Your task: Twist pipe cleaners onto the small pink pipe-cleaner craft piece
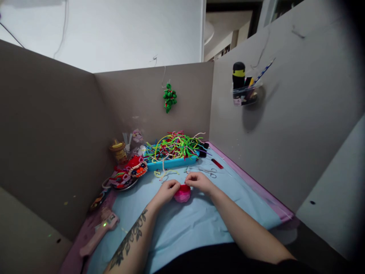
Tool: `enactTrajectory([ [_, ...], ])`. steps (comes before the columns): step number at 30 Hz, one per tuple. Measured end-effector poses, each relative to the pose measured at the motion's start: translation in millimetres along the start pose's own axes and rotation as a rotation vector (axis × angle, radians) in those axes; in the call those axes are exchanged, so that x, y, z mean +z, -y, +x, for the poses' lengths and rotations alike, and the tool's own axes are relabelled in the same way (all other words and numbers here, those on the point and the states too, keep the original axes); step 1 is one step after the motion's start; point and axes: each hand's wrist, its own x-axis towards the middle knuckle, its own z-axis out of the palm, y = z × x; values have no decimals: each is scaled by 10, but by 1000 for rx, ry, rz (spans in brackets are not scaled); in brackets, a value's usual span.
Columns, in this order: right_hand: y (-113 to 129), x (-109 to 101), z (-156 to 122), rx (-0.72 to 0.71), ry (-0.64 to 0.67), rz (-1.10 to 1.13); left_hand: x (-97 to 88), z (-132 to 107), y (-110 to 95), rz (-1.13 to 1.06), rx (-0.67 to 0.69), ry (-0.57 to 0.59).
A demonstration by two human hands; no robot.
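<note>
A small pink and red fuzzy craft piece (183,193) lies on the light blue cloth (188,224) in the middle of the desk. My left hand (168,189) grips its left side with curled fingers. My right hand (199,180) pinches its top right edge. Both hands touch the piece. Just beyond them lie a few loose pipe cleaners (165,174) and metal scissors (205,171).
A blue tray (171,163) heaped with coloured pipe cleaners stands at the back. Left of it sit a plate of finished red pieces (128,175), a small jar (119,150) and a pink glue gun (99,230). Grey cardboard walls enclose the desk; a green ornament (170,97) hangs on the back wall, and a cup of pens (245,89) on the right wall.
</note>
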Motion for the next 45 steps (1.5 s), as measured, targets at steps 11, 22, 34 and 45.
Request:
enactTrajectory([
  [11,267,393,-147,-492,-36,-400,64,7,47,-155,-1,91],
  [22,36,9,-7,-19,64,128,-86,27,170,-541,-44,20],
  [34,50,201,-46,13,73,58,-117,-56,-51,161,381,-202],
  [45,103,269,-50,-62,-123,20,-150,-33,37,477,424,-333],
])
